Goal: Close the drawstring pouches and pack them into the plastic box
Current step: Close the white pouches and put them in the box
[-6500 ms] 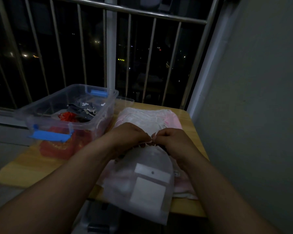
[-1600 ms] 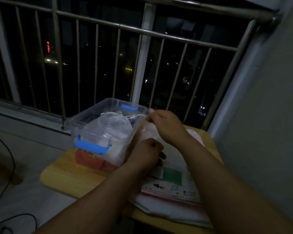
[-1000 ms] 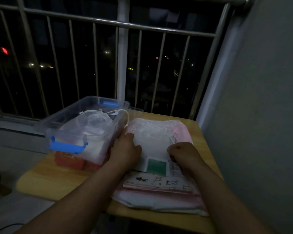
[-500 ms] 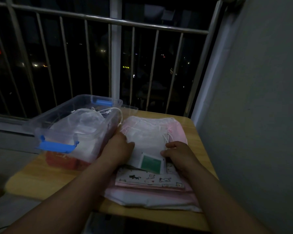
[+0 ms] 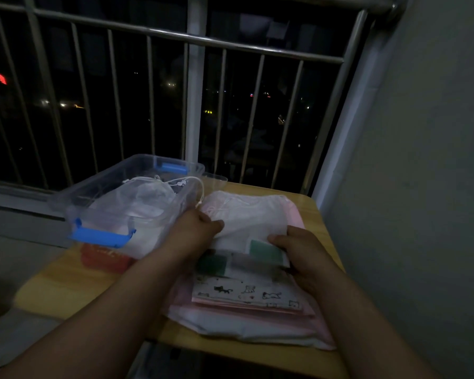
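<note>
Tabletop [image 5: 314, 212]: left hand [image 5: 195, 228], right hand [image 5: 296, 244] grip pouch [image 5: 253, 220], mouth toward railing [image 5: 230, 45].

Hands: two, left hand [image 5: 195, 228] and right hand [image 5: 293, 247]. Box [image 5: 74, 212]: one, with two blue latches, near latch [image 5: 101, 236] and far latch [image 5: 171, 168]. Table [image 5: 66, 283]: one. Pouches: one box pouch [image 5: 137, 201], one held pouch [image 5: 246, 220], several more in the stack [image 5: 244, 318], exact count indeterminate. Green labels: two, upper label [image 5: 266, 251], lower label [image 5: 211, 263].

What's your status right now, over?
Both gripping: left hand, right hand on top pouch, atop stack. One packed pouch in box. Box open, nothing blocking.
</note>
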The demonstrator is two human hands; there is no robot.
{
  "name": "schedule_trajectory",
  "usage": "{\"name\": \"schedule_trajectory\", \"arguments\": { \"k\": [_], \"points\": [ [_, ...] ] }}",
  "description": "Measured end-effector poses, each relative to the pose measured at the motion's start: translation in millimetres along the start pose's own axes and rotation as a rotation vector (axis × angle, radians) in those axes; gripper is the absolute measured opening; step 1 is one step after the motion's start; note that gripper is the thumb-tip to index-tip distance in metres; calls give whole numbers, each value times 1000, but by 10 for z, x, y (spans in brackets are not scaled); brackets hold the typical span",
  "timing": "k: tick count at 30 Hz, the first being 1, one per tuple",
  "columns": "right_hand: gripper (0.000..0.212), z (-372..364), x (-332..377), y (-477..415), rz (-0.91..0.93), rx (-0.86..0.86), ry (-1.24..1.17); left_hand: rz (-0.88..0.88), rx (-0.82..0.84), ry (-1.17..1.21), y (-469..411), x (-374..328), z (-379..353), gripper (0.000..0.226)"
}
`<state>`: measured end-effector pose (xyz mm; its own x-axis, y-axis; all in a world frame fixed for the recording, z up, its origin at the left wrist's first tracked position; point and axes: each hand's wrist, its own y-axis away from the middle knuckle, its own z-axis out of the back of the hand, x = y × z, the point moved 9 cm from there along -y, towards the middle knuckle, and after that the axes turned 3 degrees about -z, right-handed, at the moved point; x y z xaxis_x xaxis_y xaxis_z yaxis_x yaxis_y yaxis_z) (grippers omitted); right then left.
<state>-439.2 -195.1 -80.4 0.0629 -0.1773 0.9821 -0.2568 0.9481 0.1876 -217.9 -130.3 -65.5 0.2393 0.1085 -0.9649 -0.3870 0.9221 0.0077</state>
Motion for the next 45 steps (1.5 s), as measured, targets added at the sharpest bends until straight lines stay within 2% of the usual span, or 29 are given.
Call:
{"name": "schedule_trajectory", "arguments": {
  "k": [3, 5, 7, 9, 13, 14, 15, 16, 18, 22, 25, 27, 29, 31, 37, 40, 41, 45],
  "points": [
    [14, 14, 41, 43, -29, 50, -206, 97, 118, 303, 70, 28, -104, 37],
    [17, -27, 39, 128, -53, 133, -227, 139, 182, 450, 135, 13, -178, 30],
    [26, -78, -12, 227, -95, 226, -165, 157, 200, 498, 175, 10, -230, 18],
    [29, -85, -51, 269, -120, 244, -151, 155, 187, 418, 169, 47, -231, 16],
    [27, 6, -40, 245, -53, 78, -168, 184, 307, 292, 248, 90, -336, 64],
    [25, 21, -48, 247, -46, 45, -150, 170, 322, 278, 264, 85, -358, 61],
    [23, 46, -56, 259, -40, 25, -118, 153, 322, 281, 276, 58, -386, 48],
    [21, 41, -62, 272, -28, 21, -79, 133, 297, 322, 246, 58, -384, 35],
    [20, 67, -39, 316, 2, 9, -8, 99, 210, 442, 175, 27, -372, 25],
    [25, 43, -24, 320, -2, 63, -73, 16, 93, 502, 81, -33, -302, 25],
    [32, 84, -48, 229, -23, 56, -213, 36, 199, 389, 96, -13, -450, 41],
    [28, 144, -46, 167, 5, 5, -235, 30, 252, 375, 105, -11, -540, 48],
    [26, 128, -67, 137, 23, -18, -188, -17, 237, 363, 96, -49, -534, 32],
    [28, 75, -113, 117, 9, 0, -184, -8, 198, 393, 75, -31, -512, 26],
    [24, -13, -9, 188, -83, 67, -479, 177, 153, 730, 37, 102, -560, 21],
    [49, 0, -43, 182, -139, 45, -538, 205, 165, 888, 49, 83, -573, 21],
    [51, 11, -56, 186, -151, 25, -561, 228, 170, 942, 49, 90, -572, 23],
    [40, 92, -130, 187, -183, -36, -599, 251, 172, 1001, 48, 100, -546, 34]
  ]
}}
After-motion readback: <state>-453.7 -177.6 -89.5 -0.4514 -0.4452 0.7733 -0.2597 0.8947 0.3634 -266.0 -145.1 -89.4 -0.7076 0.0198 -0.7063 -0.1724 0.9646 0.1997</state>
